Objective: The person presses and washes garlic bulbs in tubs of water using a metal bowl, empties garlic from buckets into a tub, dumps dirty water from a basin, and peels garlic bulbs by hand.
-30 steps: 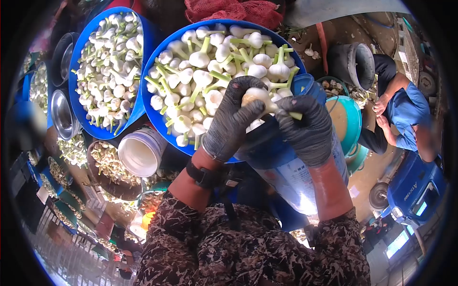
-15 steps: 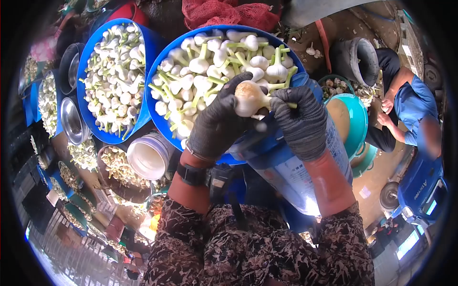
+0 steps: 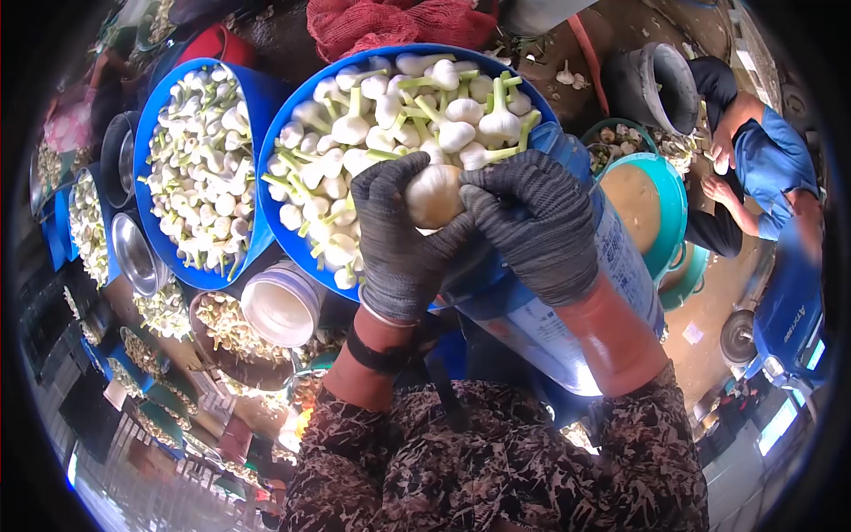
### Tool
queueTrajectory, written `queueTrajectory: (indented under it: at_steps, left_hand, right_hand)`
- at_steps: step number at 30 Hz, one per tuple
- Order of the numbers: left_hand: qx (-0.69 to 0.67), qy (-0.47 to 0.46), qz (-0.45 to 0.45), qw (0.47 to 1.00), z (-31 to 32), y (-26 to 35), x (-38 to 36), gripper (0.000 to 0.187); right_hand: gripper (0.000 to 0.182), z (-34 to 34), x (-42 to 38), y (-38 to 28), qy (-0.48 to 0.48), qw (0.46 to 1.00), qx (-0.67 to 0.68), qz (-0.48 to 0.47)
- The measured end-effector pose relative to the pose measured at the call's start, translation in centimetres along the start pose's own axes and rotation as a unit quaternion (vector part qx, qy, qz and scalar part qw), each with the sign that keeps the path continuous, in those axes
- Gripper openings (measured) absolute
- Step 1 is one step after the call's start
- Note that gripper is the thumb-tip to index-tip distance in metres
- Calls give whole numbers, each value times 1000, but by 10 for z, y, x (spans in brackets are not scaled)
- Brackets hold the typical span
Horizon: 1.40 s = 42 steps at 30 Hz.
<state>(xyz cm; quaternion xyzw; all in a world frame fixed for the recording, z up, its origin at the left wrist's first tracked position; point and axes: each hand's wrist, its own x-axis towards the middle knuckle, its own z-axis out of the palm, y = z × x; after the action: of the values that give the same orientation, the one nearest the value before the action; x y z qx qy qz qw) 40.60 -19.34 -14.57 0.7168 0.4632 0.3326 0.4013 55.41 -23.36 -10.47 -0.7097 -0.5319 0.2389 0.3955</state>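
Both dark knitted-gloved hands, left hand [image 3: 396, 238] and right hand [image 3: 532, 226], pinch one pale round garlic bulb [image 3: 433, 195] above the big blue plastic basin [image 3: 285, 208] of trimmed garlic.

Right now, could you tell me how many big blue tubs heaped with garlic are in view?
2. One blue tub sits just beyond the left hand and right hand, which hold a garlic bulb. The second blue tub is left of it. Others may be hidden.
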Motion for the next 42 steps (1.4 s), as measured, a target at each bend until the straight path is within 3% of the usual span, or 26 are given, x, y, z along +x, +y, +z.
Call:
queueTrajectory:
  at_steps: [4,13,20,23,24,25,26,28,29,30,32,34,36,37,38,41,42]
  left_hand:
    - [57,15,69,996,3,2,1,70]
    - [107,90,102,985,9,1,4,59]
    - [113,82,104,985,8,10,2,60]
    - [-86,3,-79,993,-1,18,-8,52]
    - [-82,7,-79,994,-8,23,-9,52]
    - [-251,-7,-189,950,-15,30,-7,51]
    - [-408,-22,-289,866,-22,32,-6,50]
    - [-545,5,-257,798,-32,17,-12,65]
    - [-583,3,-265,768,-38,9,-14,66]
    - [-619,-2,-273,736,-43,6,-12,67]
    - [-617,-16,-270,739,-48,6,-12,68]
    - [-620,-36,-270,736,-46,4,-12,70]
    - [-627,-78,-224,742,-41,-1,-12,69]
    - [-547,-78,-247,796,-41,1,-13,66]
    - [-549,-79,-247,795,-40,4,-13,66]
    - [-357,-86,-257,894,-38,5,-11,56]
    - [-357,-87,-259,893,-37,-1,-15,56]
  right_hand:
    - [10,4,2,3,11,999,-25,-16]
    - [10,2,4,1,4,996,-73,-54]
    - [13,5,2,2,-26,998,-61,-10]
    - [11,2,6,-2,18,996,-70,-47]
    - [9,1,7,-2,40,996,-80,-24]
    - [7,1,8,-1,64,994,-90,-1]
    - [7,0,9,3,65,994,-83,-6]
    - [9,-3,11,14,95,991,51,82]
    - [14,-5,12,21,95,990,-28,105]
    - [14,2,14,22,95,990,-21,98]
    - [13,11,14,21,186,965,171,65]
    - [17,7,7,14,147,977,149,41]
    - [19,0,0,5,1,970,241,39]
    - [18,-5,2,-9,-28,985,158,60]
    - [18,-3,2,-10,-28,986,155,60]
    - [18,6,5,0,-54,990,17,-133]
    - [18,6,4,1,-54,990,17,-130]
